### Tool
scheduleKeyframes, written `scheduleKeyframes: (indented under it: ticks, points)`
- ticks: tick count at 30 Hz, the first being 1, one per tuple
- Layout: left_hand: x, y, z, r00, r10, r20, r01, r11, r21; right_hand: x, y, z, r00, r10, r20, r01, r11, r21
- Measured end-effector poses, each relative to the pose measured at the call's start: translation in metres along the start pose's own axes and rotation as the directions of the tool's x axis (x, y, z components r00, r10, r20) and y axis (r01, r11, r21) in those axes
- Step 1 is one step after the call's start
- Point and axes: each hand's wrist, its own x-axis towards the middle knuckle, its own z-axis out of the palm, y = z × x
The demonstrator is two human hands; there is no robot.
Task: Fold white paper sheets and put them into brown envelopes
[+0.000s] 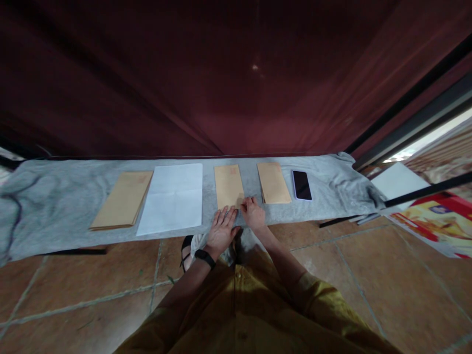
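Observation:
A brown paper envelope lies flat in front of me, with reddish print near its far edge. My left hand rests on its near end, palm down with the fingers spread. At the near right corner my right hand is curled, its thumb and fingers pinched on the envelope's edge. To the right is a small stack of similar envelopes. Left of the middle envelope lie white paper sheets with faint fold creases, and beyond them another stack of brown envelopes.
A grey cloth covers the narrow table. A phone with a dark screen lies right of the envelopes. Dark red fabric hangs behind. Black metal bars and a red and yellow box stand at the right.

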Motion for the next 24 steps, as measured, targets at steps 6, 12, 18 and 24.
scheduleKeyframes:
  ticks: [6,12,18,24]
  points:
    - [0.001,0.001,0.000,1.000,-0.006,0.000,0.006,1.000,0.015,-0.008,0.007,0.008,0.995,-0.037,-0.097,0.046,0.995,0.090]
    - [0.000,0.001,-0.001,1.000,-0.004,0.025,0.003,0.999,0.035,-0.025,0.008,0.029,0.873,-0.402,-0.276,0.468,0.848,0.247]
    - [-0.002,-0.001,0.003,0.999,0.021,0.040,-0.023,0.999,0.044,-0.037,0.003,0.038,0.860,-0.467,-0.208,0.504,0.841,0.197]
    - [-0.001,-0.002,0.006,0.999,0.038,0.025,-0.040,0.997,0.072,-0.040,0.005,0.034,0.864,-0.476,-0.165,0.497,0.858,0.127]
